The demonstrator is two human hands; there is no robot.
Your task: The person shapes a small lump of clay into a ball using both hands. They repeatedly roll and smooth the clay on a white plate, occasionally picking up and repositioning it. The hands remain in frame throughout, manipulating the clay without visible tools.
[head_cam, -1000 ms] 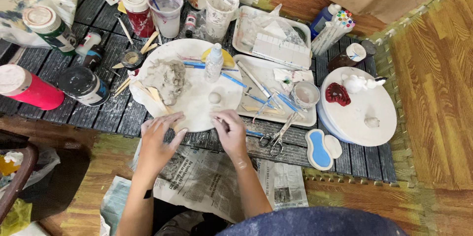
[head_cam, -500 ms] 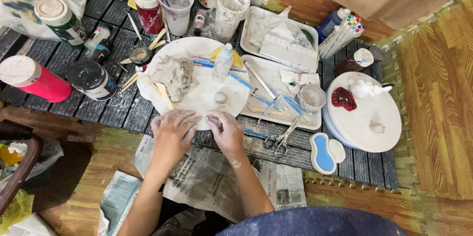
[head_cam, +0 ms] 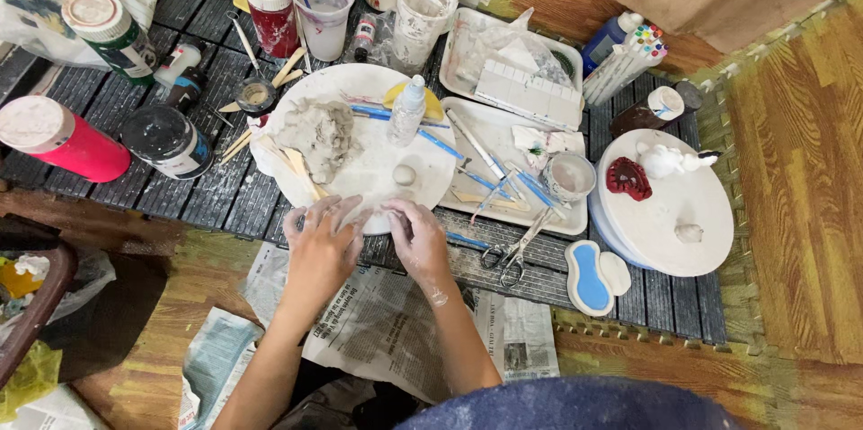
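Your left hand [head_cam: 322, 237] and right hand [head_cam: 415, 234] rest side by side at the near rim of the round white board [head_cam: 373, 169], fingers curled together over something I cannot make out. The grey clay lump [head_cam: 316, 135] lies just beyond your left hand; a small clay ball [head_cam: 404, 175] sits beyond your right.

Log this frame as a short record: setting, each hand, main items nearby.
setting: low dark slatted table crowded with craft supplies, newspaper below
left hand: at near rim of round white board, fingers curled; contents hidden
right hand: beside the left, clay-dusted
on board: grey clay lump, small clay ball
nearby: scissors, red bottle
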